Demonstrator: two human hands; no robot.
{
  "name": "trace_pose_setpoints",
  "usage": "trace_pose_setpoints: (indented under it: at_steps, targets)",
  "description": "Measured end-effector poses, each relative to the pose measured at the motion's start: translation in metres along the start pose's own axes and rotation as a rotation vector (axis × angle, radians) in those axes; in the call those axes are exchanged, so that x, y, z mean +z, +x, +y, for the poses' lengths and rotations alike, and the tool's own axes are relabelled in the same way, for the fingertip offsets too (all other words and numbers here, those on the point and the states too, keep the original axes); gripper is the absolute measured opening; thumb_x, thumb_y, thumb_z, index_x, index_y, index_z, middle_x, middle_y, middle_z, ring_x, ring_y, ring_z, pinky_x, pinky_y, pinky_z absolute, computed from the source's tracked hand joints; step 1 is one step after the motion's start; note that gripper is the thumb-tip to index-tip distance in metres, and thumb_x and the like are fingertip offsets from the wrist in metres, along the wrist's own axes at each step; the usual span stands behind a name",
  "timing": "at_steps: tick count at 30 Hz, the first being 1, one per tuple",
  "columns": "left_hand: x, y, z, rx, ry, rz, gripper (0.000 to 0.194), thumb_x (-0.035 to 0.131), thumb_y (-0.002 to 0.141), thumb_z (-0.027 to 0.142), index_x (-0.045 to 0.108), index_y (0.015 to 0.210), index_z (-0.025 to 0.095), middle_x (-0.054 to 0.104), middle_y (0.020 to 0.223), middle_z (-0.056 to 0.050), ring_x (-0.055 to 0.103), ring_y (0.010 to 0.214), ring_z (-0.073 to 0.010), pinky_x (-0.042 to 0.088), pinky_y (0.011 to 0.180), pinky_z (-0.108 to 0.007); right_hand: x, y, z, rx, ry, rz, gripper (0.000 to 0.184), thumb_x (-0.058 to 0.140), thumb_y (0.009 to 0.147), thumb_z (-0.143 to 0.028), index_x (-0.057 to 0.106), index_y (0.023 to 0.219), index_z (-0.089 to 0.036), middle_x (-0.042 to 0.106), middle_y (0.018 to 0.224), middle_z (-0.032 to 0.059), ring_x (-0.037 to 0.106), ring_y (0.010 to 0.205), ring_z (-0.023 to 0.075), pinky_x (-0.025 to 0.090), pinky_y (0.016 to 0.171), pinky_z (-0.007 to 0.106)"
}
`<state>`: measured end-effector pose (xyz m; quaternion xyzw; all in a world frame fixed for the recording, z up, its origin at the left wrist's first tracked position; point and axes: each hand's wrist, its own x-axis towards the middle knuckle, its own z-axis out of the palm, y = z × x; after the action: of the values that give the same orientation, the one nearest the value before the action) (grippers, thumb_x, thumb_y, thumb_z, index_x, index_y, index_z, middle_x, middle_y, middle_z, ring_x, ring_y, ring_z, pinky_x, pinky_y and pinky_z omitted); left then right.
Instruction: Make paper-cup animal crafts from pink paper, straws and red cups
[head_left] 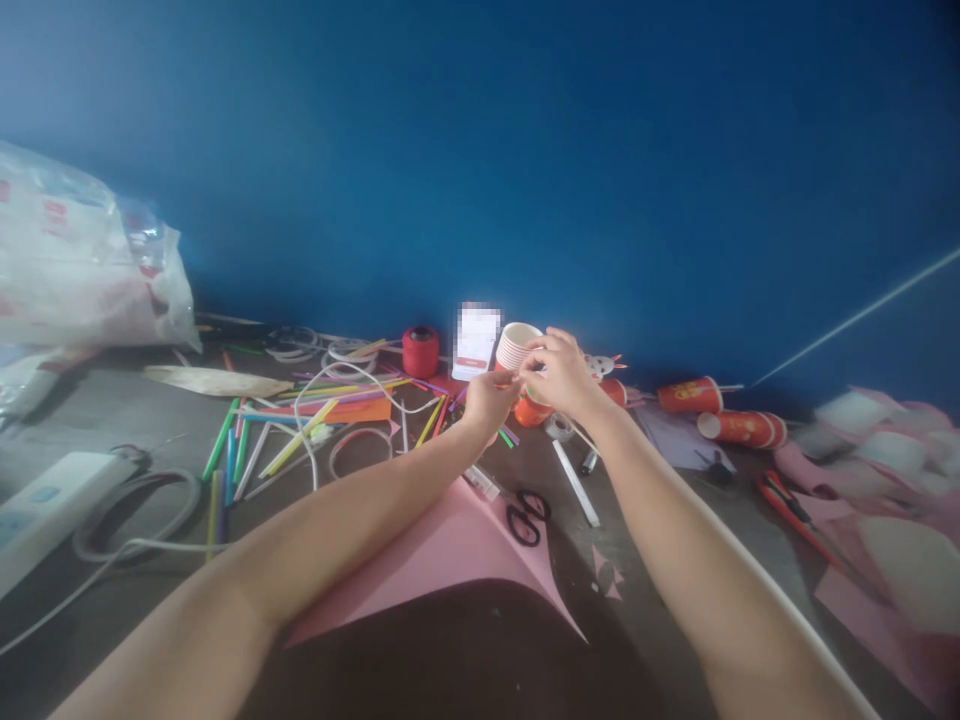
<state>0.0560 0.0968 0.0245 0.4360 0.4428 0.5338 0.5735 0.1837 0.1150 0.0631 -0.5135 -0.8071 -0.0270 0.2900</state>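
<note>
Both of my arms reach forward over the table to a stack of white-rimmed paper cups [517, 338]. My left hand [489, 402] is closed, its fingertips meeting those of the other hand in front of the stack. My right hand [564, 375] is bent in a pinch, close against the stack's right side. What the fingers hold, if anything, is too small and hidden to make out. Just below them shows a red-orange paper cup [531, 411], partly covered. A lit phone [475, 342] leans upright beside the stack.
Pink paper [450, 560] lies under my arms with black-handled scissors [529, 518]. Colored straws [300, 437], cables and a power strip [56, 510] spread leftward. Red cups [742, 429], a red utility knife [787, 505] and paper scraps lie right. A blue wall [480, 150] stands behind.
</note>
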Motion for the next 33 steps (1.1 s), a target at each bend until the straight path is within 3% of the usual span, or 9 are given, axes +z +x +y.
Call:
trace_pose_setpoints:
  at_steps: [6, 15, 20, 24, 33]
  targets:
    - [0.001, 0.002, -0.001, 0.0, -0.016, 0.007, 0.014, 0.067, 0.07, 0.019, 0.069, 0.078, 0.009, 0.056, 0.054, 0.0, 0.052, 0.051, -0.0083, 0.041, 0.051, -0.02, -0.002, 0.001, -0.003, -0.007, -0.017, -0.023, 0.009, 0.064, 0.072, -0.02, 0.067, 0.064, -0.022, 0.061, 0.108, 0.0064, 0.037, 0.12, 0.0317, 0.033, 0.095, 0.053]
    - [-0.004, 0.012, -0.011, 0.051, 0.075, -0.011, 0.021, 0.065, 0.071, 0.029, 0.07, 0.079, 0.01, 0.054, 0.049, 0.001, 0.047, 0.046, -0.0079, 0.036, 0.047, -0.02, -0.002, 0.001, -0.004, -0.004, -0.03, -0.025, 0.008, 0.064, 0.073, -0.019, 0.066, 0.065, -0.021, 0.06, 0.108, 0.0068, 0.037, 0.119, 0.0317, 0.032, 0.095, 0.053]
    - [-0.006, 0.015, -0.014, 0.105, 0.102, -0.053, 0.024, 0.062, 0.073, 0.034, 0.069, 0.074, 0.011, 0.052, 0.049, 0.001, 0.046, 0.046, -0.008, 0.035, 0.047, -0.021, -0.004, 0.002, -0.003, -0.01, -0.031, -0.026, 0.003, 0.065, 0.073, -0.022, 0.067, 0.073, -0.022, 0.06, 0.109, 0.0076, 0.038, 0.119, 0.0309, 0.032, 0.095, 0.051]
    - [-0.006, 0.015, -0.013, 0.104, 0.083, -0.071, 0.023, 0.063, 0.072, 0.034, 0.068, 0.072, 0.011, 0.054, 0.051, 0.001, 0.048, 0.048, -0.0087, 0.036, 0.049, -0.021, -0.006, 0.003, 0.002, -0.023, -0.02, 0.021, 0.009, 0.062, 0.075, -0.022, 0.068, 0.081, -0.022, 0.06, 0.106, 0.0088, 0.039, 0.117, 0.0309, 0.032, 0.096, 0.051]
    - [-0.006, 0.014, -0.012, 0.173, 0.072, -0.106, 0.027, 0.064, 0.073, 0.03, 0.066, 0.091, 0.011, 0.058, 0.059, 0.001, 0.049, 0.049, -0.0083, 0.038, 0.05, -0.021, -0.009, 0.002, 0.004, -0.011, -0.056, -0.026, 0.008, 0.064, 0.074, -0.025, 0.072, 0.078, -0.024, 0.059, 0.109, 0.0076, 0.037, 0.12, 0.0312, 0.03, 0.097, 0.051]
